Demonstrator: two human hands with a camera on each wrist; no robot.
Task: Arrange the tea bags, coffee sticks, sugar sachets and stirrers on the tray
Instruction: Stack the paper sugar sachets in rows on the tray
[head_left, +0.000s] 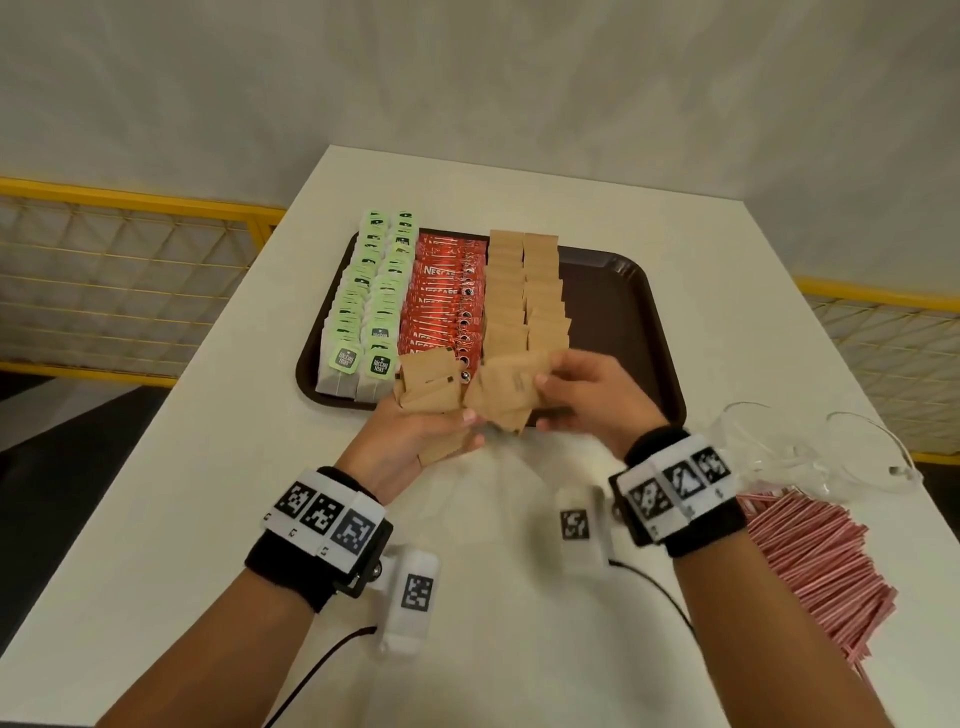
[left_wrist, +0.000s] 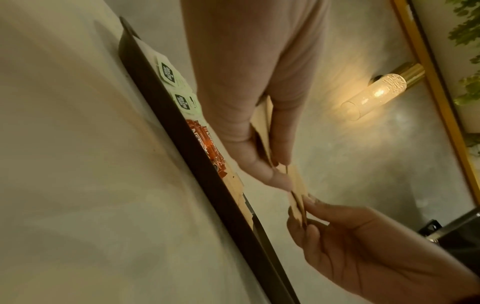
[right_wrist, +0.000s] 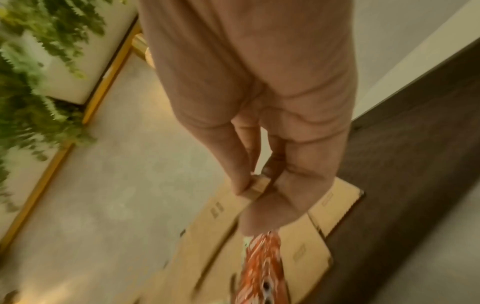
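Over the near rim of the brown tray (head_left: 660, 332), the left hand (head_left: 400, 441) grips a fanned bundle of sugar sachets (head_left: 428, 384), and the right hand (head_left: 587, 395) pinches a few more (head_left: 506, 389). The tray's right-hand strip lies bare; stirrers (head_left: 815, 561) are heaped at the table's (head_left: 218, 467) lower-right edge.

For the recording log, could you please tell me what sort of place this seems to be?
Probably a hotel or café service area, set up for stocking drinks supplies: a brown serving tray of tea bags and Nescafé coffee sticks on a white table, a decorative wall lamp, and greenery behind gold trim.
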